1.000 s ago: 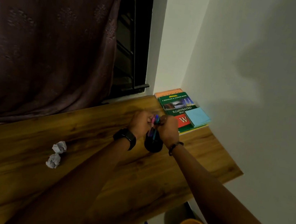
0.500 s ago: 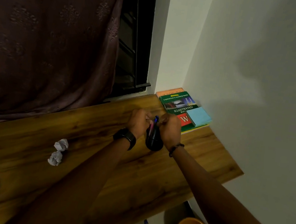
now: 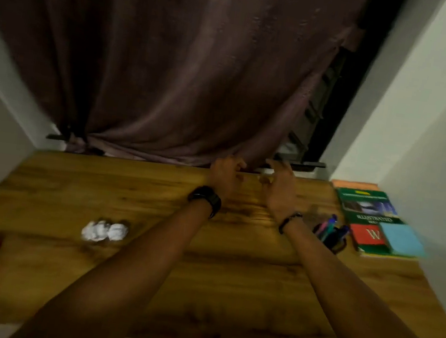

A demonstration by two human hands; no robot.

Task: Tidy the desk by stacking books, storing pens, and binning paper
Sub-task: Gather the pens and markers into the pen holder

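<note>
Paper [image 3: 104,231] lies crumpled at nine o'clock of both hands; left hand [image 3: 225,172] curled empty, right hand [image 3: 281,182] open. Careless sweeping could topple the pens [image 3: 330,230].

Pen holder [image 3: 333,238] left of books [image 3: 371,219]; paper [image 3: 104,231] far left.

Both forearms extend from the lower edge of the frame toward upper centre, converging slightly. The left hand [image 3: 225,173] is loosely curled, fingers bent inward, and holds nothing. The right hand [image 3: 279,186], just beside it, has its fingers spread and extended, its grip empty. The hands do not touch. Each wrist carries a dark band.
</note>
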